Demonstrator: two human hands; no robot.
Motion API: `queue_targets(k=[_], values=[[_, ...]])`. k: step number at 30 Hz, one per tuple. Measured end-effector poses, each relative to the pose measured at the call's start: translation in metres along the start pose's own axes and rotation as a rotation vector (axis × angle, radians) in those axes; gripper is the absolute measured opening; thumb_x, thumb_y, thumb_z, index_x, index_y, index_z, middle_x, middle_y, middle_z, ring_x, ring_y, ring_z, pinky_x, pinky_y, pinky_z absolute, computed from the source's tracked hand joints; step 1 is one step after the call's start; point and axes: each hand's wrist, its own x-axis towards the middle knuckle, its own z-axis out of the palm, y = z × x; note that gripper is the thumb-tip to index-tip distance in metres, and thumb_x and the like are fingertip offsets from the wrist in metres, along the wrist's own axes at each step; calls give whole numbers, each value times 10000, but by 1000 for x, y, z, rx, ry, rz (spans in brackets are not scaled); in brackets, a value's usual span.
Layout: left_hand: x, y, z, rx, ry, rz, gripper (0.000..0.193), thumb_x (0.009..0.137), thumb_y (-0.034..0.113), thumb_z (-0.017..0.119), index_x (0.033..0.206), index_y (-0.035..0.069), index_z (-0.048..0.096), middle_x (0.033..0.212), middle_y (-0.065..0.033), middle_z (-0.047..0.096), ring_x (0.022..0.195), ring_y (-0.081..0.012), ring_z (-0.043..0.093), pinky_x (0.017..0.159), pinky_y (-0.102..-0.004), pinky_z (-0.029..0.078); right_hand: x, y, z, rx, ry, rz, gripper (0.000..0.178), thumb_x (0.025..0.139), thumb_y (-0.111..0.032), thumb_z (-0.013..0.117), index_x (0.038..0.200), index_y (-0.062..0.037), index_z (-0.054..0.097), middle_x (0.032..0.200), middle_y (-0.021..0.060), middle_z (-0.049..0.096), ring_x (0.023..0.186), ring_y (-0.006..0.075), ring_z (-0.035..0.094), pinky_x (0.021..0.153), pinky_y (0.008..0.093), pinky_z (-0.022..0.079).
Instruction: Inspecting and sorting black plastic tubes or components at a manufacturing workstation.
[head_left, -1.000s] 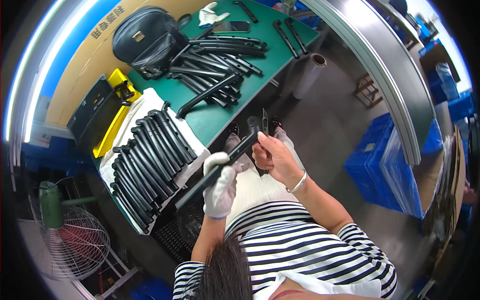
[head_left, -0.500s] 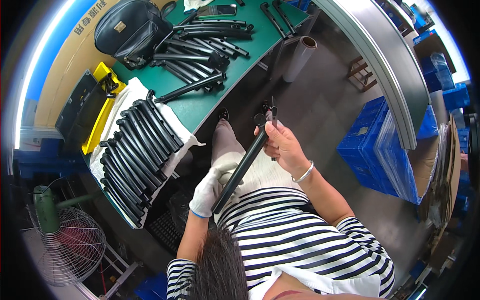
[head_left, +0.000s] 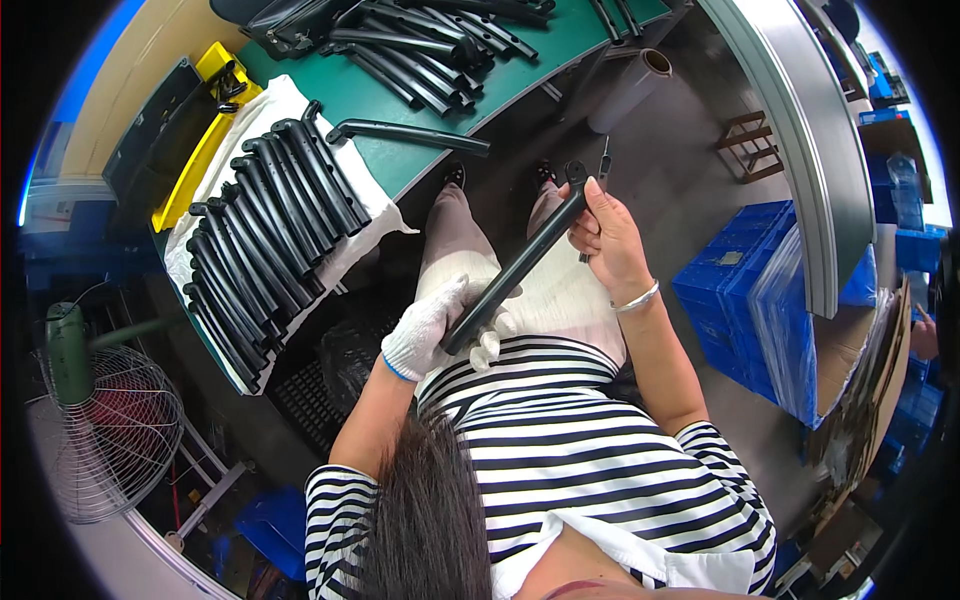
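We've got left hand point(head_left: 435, 328) white-gloved, half curled, cradling the lower end of a black tube point(head_left: 520, 262); right hand point(head_left: 612, 238) bare, fingers closed on the tube's upper end, a slim blade tool point(head_left: 606, 160) in the same grip, tip up. We place the tube over the lap, off the green table point(head_left: 390, 168)'s near edge. On the green table we log a bent tube point(head_left: 410, 133) at that edge, tube pile point(head_left: 430, 55) farther back, tube row point(head_left: 270, 225) on white cloth point(head_left: 378, 207) at its left end; blue crates point(head_left: 730, 290) well right of it
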Motion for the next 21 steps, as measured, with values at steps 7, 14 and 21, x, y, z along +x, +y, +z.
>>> queue_targets(k=[7,14,21], values=[[8,1,0,26,-72,-98,644,1083,425,298,1412,-115,418,968,-196,682,654,-218,711,520,-296,626,0,-4,-1,3,37,3,377,1049,-376,558,1003,-26,691,622,-103,413,467,-3,306,428,173,245],[10,2,29,287,3,-84,413,1065,315,468,1281,-34,515,767,-12,537,500,-85,464,458,-225,434,-2,-5,-5,21,-39,-51,416,1076,-372,495,1111,-5,688,629,-108,399,473,0,295,437,179,246],[13,-17,42,871,391,145,345,983,225,649,1221,-2,544,807,-7,563,602,-55,539,544,-213,475,-7,-15,-12,-20,-4,-160,467,1097,-359,431,1239,39,629,653,-74,428,484,4,295,439,181,260]])
